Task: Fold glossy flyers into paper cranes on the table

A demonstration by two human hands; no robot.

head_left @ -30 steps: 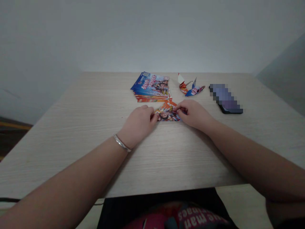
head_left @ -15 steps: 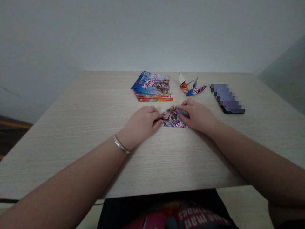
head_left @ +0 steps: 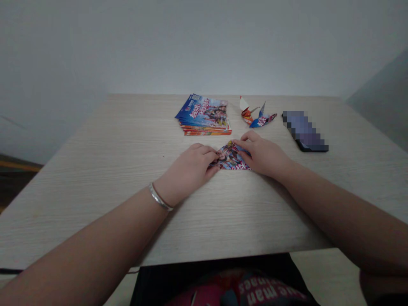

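Observation:
A folded sheet of printed paper (head_left: pixel 232 158), triangular with its tip pointing away from me, lies on the table between my hands. My left hand (head_left: pixel 196 168), with a silver bangle on the wrist, grips the paper's left corner, its fingers closed there. My right hand (head_left: pixel 263 154) covers the right corner, with the index finger near the top tip and the thumb on the printed face. Both hands rest low over the table. The paper's outer corners are hidden under my fingers.
Behind my hands lies a fanned stack of printed leaflets (head_left: pixel 205 112). Right of it sit two folded paper cranes, one orange (head_left: pixel 247 115) and one blue (head_left: pixel 262 122). A phone (head_left: pixel 305 131) with a blurred screen lies further right on the wooden table (head_left: pixel 111 170).
My left hand has shifted slightly right along the paper's left corner. The right hand moved a little left and covers slightly more of the right side. The paper stays flat.

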